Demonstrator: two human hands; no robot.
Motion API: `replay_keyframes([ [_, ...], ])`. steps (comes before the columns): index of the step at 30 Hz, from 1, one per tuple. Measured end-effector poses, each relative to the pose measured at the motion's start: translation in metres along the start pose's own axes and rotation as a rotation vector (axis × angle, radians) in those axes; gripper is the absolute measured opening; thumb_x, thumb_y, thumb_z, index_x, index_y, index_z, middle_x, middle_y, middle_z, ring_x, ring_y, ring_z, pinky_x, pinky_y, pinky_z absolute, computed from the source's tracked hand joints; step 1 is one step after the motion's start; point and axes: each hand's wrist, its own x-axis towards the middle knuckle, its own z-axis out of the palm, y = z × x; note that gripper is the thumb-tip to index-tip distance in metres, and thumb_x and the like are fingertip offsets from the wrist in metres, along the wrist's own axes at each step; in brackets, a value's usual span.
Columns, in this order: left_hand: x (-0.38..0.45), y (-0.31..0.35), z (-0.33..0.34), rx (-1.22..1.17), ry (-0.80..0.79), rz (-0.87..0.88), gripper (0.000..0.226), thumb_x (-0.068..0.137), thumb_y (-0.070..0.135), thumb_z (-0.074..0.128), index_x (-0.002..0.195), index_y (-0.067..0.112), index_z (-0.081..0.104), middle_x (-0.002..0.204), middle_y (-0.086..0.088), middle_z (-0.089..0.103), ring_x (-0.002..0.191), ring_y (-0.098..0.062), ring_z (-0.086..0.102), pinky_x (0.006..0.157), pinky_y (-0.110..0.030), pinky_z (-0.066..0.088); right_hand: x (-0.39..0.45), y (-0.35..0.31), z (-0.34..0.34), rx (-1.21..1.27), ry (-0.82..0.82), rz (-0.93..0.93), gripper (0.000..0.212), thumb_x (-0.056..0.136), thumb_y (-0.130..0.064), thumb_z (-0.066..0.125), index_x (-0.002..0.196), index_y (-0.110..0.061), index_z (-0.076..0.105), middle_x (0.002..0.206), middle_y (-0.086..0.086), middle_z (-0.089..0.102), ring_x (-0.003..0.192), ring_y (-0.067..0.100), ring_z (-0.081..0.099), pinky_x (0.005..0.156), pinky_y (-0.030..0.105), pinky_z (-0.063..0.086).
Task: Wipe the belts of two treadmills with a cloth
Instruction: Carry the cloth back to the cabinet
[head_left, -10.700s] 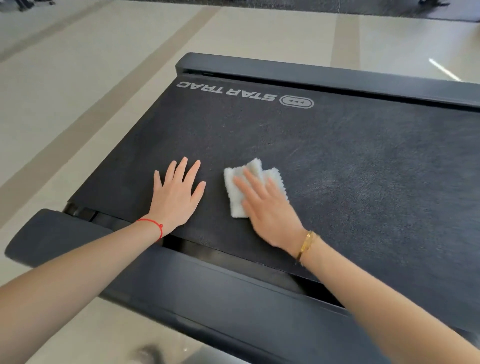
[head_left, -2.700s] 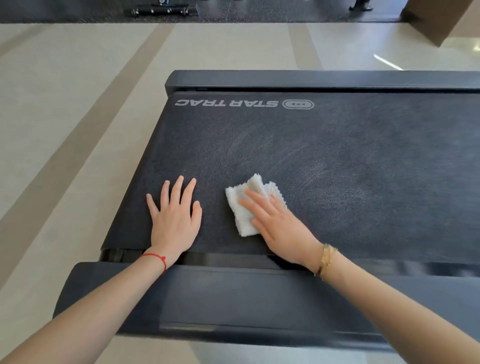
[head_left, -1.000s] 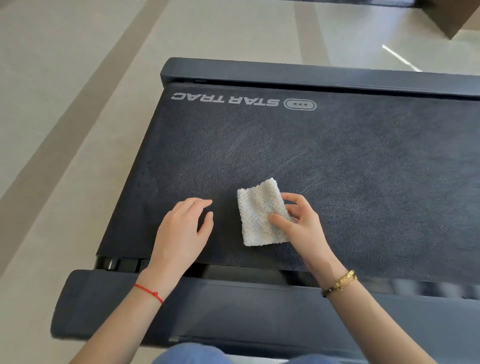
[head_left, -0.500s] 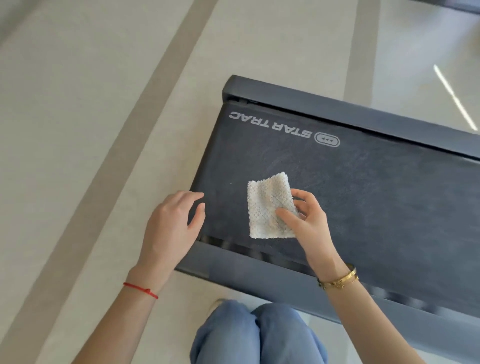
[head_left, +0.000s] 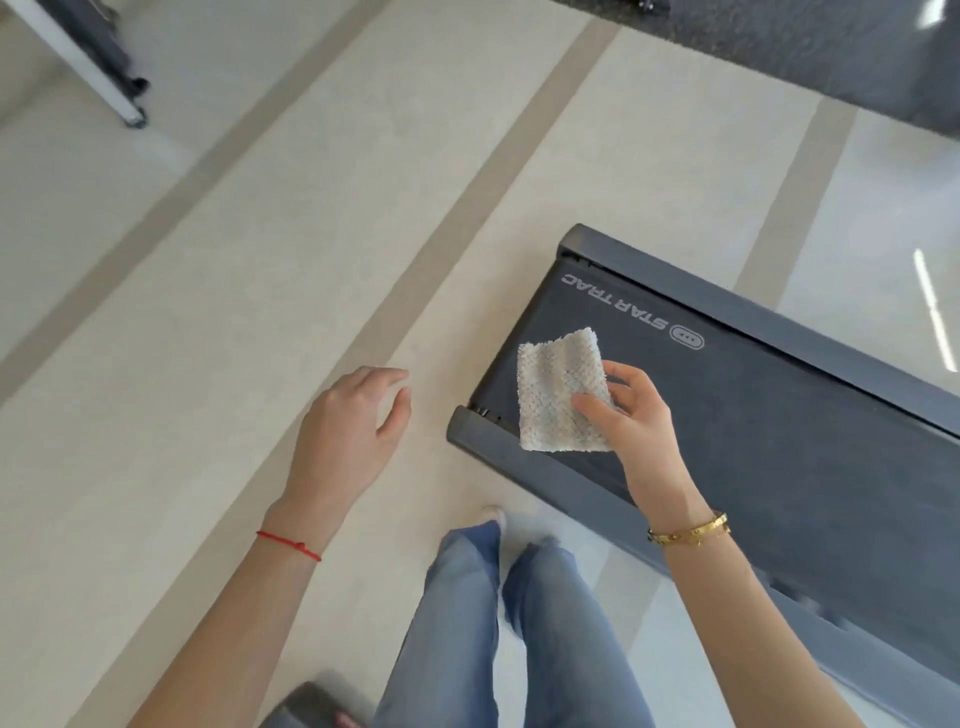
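While the person stood beside the treadmill (head_left: 857, 415), the right hand (head_left: 631, 421) held the cloth (head_left: 558, 387) up in the middle right of the frame, in front of the left end of the belt (head_left: 753, 431). Its grip was a pinch: the thumb lay across the cloth's near face at its right edge and the curled fingers (head_left: 631, 379) closed behind it. The cloth, pale and nubbly, hung as a rough rectangle with a soft fold down it, and covered part of the belt's left end and of the near rail (head_left: 524, 462). Whether it touched the belt could not be told. A gold bracelet (head_left: 688, 531) circled the right wrist.

The left hand (head_left: 348, 431) hung over the floor (head_left: 260, 260), left of centre in the frame and well apart from the treadmill. Its grip held nothing; the fingers were loosely curled and the palm faced down. A red string (head_left: 288, 543) ran round the left wrist.

The belt was dark, with the words STAR TRAC (head_left: 615, 301) and an oval logo in white near its far left corner. A dark far rail (head_left: 779, 312) ran from the upper middle toward the right edge of the frame. Legs in blue jeans (head_left: 519, 623) stood at the bottom centre, just beside the near rail. The floor was pale with wide tan stripes (head_left: 467, 234) running diagonally. A dark mat (head_left: 805, 47) filled the upper right corner, and a piece of dark and white equipment (head_left: 98, 57) showed in the upper left corner.
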Motion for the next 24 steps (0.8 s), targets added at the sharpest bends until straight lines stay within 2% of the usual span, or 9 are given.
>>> replay_keyframes([
  [6, -0.070, 0.018, -0.081, -0.029, 0.108, -0.101, 0.023, 0.095, 0.023, 0.059, 0.115, 0.018, 0.070, 0.111, 0.005, 0.071, 0.099, -0.017, 0.067, 0.079, -0.027, 0.048, -0.070, -0.053, 0.010, -0.009, -0.062, -0.044, 0.038, 0.087, -0.007, 0.070, 0.122, -0.017, 0.058, 0.102, 0.002, 0.073, 0.094, 0.022, 0.070, 0.071, 0.027, 0.057],
  [9, -0.108, 0.028, -0.096, -0.017, 0.150, -0.162, 0.023, 0.097, 0.027, 0.057, 0.115, 0.021, 0.069, 0.111, 0.009, 0.070, 0.099, -0.014, 0.066, 0.077, -0.024, 0.045, -0.094, -0.057, 0.010, -0.016, -0.135, -0.054, 0.037, 0.087, -0.007, 0.070, 0.121, -0.017, 0.058, 0.101, 0.002, 0.073, 0.095, 0.024, 0.070, 0.076, 0.033, 0.057],
  [14, -0.176, 0.036, -0.107, -0.048, 0.244, -0.352, 0.022, 0.097, 0.027, 0.057, 0.112, 0.021, 0.070, 0.108, 0.009, 0.070, 0.094, -0.013, 0.067, 0.074, -0.026, 0.045, -0.122, -0.056, 0.012, -0.082, -0.285, -0.041, 0.034, 0.087, -0.006, 0.070, 0.116, -0.021, 0.059, 0.094, -0.003, 0.075, 0.092, 0.023, 0.071, 0.073, 0.032, 0.059],
  [17, -0.216, 0.037, -0.111, -0.077, 0.286, -0.474, 0.020, 0.096, 0.025, 0.057, 0.109, 0.020, 0.071, 0.107, 0.008, 0.071, 0.081, -0.014, 0.065, 0.074, -0.029, 0.049, -0.133, -0.057, 0.027, -0.132, -0.388, -0.045, 0.038, 0.087, -0.006, 0.070, 0.121, -0.016, 0.057, 0.097, 0.000, 0.075, 0.095, 0.026, 0.070, 0.070, 0.029, 0.057],
  [20, -0.251, 0.030, -0.115, -0.111, 0.316, -0.600, 0.020, 0.097, 0.022, 0.057, 0.108, 0.017, 0.072, 0.108, 0.005, 0.071, 0.081, -0.014, 0.065, 0.076, -0.036, 0.053, -0.143, -0.055, 0.054, -0.172, -0.491, -0.030, 0.040, 0.086, -0.003, 0.070, 0.123, -0.012, 0.056, 0.104, 0.008, 0.072, 0.101, 0.032, 0.068, 0.081, 0.041, 0.057],
  [22, -0.271, 0.020, -0.118, -0.132, 0.359, -0.676, 0.020, 0.097, 0.023, 0.057, 0.108, 0.017, 0.072, 0.108, 0.005, 0.071, 0.068, -0.007, 0.057, 0.074, -0.034, 0.051, -0.148, -0.054, 0.079, -0.208, -0.557, -0.020, 0.040, 0.086, -0.002, 0.070, 0.122, -0.013, 0.056, 0.109, 0.012, 0.070, 0.104, 0.034, 0.066, 0.086, 0.046, 0.055],
  [24, -0.287, 0.007, -0.123, -0.144, 0.404, -0.756, 0.020, 0.097, 0.024, 0.057, 0.109, 0.018, 0.072, 0.107, 0.007, 0.070, 0.055, 0.002, 0.047, 0.069, -0.030, 0.046, -0.153, -0.052, 0.110, -0.241, -0.627, -0.017, 0.040, 0.086, -0.002, 0.070, 0.121, -0.015, 0.056, 0.114, 0.015, 0.068, 0.105, 0.034, 0.066, 0.086, 0.045, 0.054],
])
